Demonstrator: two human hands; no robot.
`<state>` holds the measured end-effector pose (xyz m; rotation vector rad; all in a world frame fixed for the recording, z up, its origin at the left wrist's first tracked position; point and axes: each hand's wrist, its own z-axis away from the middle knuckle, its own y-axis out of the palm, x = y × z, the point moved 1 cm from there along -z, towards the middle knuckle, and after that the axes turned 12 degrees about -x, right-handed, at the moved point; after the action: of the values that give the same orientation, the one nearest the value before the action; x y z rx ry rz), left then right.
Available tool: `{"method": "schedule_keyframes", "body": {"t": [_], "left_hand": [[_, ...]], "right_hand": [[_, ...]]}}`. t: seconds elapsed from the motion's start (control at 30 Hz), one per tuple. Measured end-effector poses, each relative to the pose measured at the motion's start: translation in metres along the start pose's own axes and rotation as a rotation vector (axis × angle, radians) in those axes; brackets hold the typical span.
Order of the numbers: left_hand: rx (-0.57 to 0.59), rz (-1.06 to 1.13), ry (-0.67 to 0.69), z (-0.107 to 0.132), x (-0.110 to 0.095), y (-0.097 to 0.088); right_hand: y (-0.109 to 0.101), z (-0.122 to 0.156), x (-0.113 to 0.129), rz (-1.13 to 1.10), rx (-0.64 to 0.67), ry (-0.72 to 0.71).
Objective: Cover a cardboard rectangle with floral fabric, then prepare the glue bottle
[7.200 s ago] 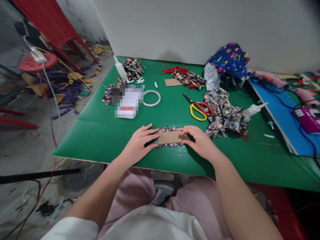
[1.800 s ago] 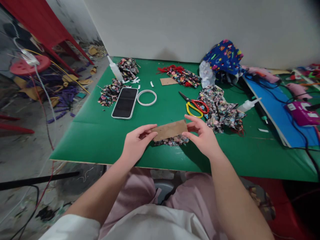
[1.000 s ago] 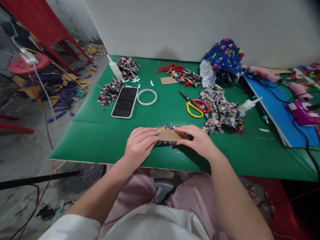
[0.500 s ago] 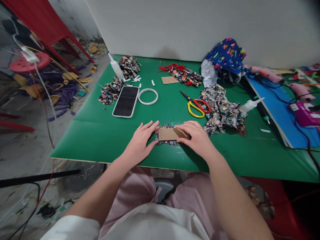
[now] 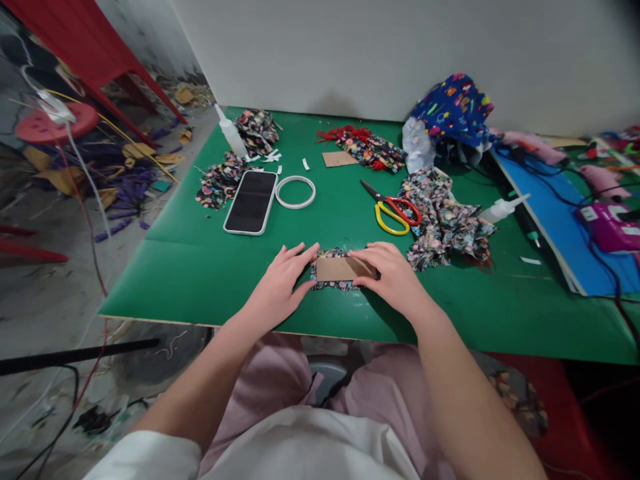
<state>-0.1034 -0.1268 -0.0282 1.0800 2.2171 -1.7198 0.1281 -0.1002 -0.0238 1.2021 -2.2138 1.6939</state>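
A small brown cardboard rectangle [image 5: 336, 269] lies on a piece of dark floral fabric [image 5: 330, 286] near the front of the green table [image 5: 200, 267]. My left hand [image 5: 278, 287] rests flat beside its left end, fingers spread and touching the fabric edge. My right hand [image 5: 393, 277] lies over the card's right end, fingers curled down and pressing on it.
Behind the hands lie a phone [image 5: 251, 202], a white ring [image 5: 295, 192], red-and-yellow scissors [image 5: 395, 213], glue bottles [image 5: 229, 134] [image 5: 503, 209], a second cardboard piece [image 5: 339, 159] and several floral fabric heaps [image 5: 447, 227]. A blue board [image 5: 555, 233] with cables is at right.
The card was lifted off the fabric 1.8 s ago, then laid back and pressed down. In the last half second the hands have hardly moved.
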Motion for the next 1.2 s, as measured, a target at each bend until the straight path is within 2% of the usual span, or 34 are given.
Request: {"method": "schedule_keyframes", "body": {"t": [0.3, 0.4, 0.47, 0.53, 0.6, 0.67, 0.83, 1.2], "left_hand": [[-0.005, -0.018, 0.013, 0.001, 0.001, 0.001], [-0.134, -0.027, 0.036, 0.001, -0.006, -0.002], [-0.258, -0.034, 0.068, 0.001, -0.017, -0.003], [-0.321, -0.045, 0.134, -0.001, -0.031, -0.002], [-0.289, -0.065, 0.213, -0.004, -0.045, 0.004], [-0.205, -0.101, 0.261, -0.006, -0.055, 0.013], [-0.013, -0.187, 0.264, -0.009, -0.063, 0.034], [0.095, -0.202, 0.254, -0.005, -0.063, 0.043]], "right_hand": [[-0.006, -0.001, 0.001, -0.029, -0.005, 0.02], [-0.015, -0.002, 0.0, -0.029, -0.095, 0.051], [-0.019, -0.002, -0.004, -0.014, -0.17, 0.076], [-0.02, -0.001, -0.009, 0.001, -0.209, 0.082], [-0.018, 0.001, -0.013, 0.013, -0.198, 0.069], [-0.015, 0.002, -0.017, 0.044, -0.161, 0.063], [-0.009, 0.003, -0.023, 0.149, -0.141, 0.126], [0.0, -0.003, -0.026, 0.23, -0.148, 0.161]]}}
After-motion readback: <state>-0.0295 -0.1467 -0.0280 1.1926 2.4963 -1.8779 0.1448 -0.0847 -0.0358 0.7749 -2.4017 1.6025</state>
